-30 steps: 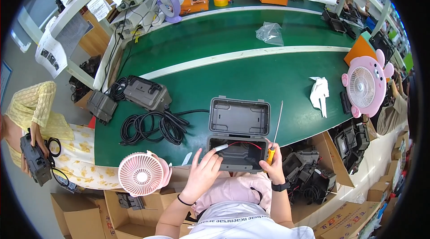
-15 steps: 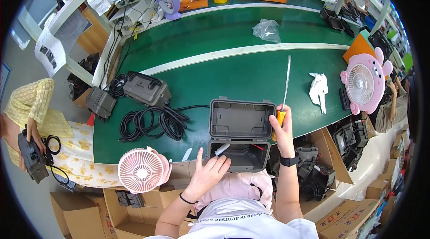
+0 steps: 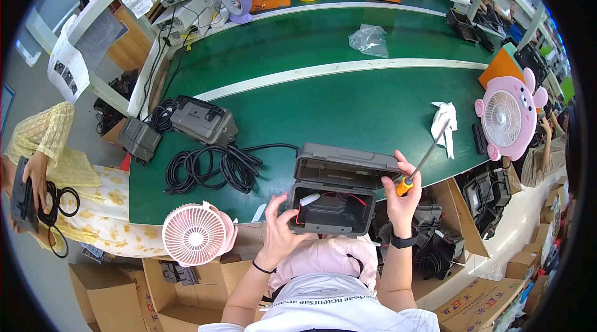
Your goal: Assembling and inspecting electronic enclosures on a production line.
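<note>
A dark grey hinged plastic box (image 3: 336,227) sits at the table's near edge, its lid (image 3: 342,167) tilted up partway over the base. Inside the base lie a small white connector (image 3: 309,199) and a thin red wire (image 3: 354,198). My left hand (image 3: 278,232) grips the base at its left wall, fingers and thumb bent around the edge. In my right hand (image 3: 404,202) is a screwdriver (image 3: 405,185) with a yellow handle, its long shaft slanting up and right. Fingers of that hand also touch the lid's right end.
Coiled black cable (image 3: 214,167) and two closed grey boxes (image 3: 204,122) lie left. A pink fan (image 3: 198,237) stands near left, a rabbit-shaped fan (image 3: 507,114) at right, beside white tissue (image 3: 444,125). Cartons (image 3: 472,304) stand below. At far left a person holds a dark box (image 3: 23,198).
The lid has swung from lying back to partly over the base. My left hand has moved from over the base to its left wall. The screwdriver shaft has tipped right.
</note>
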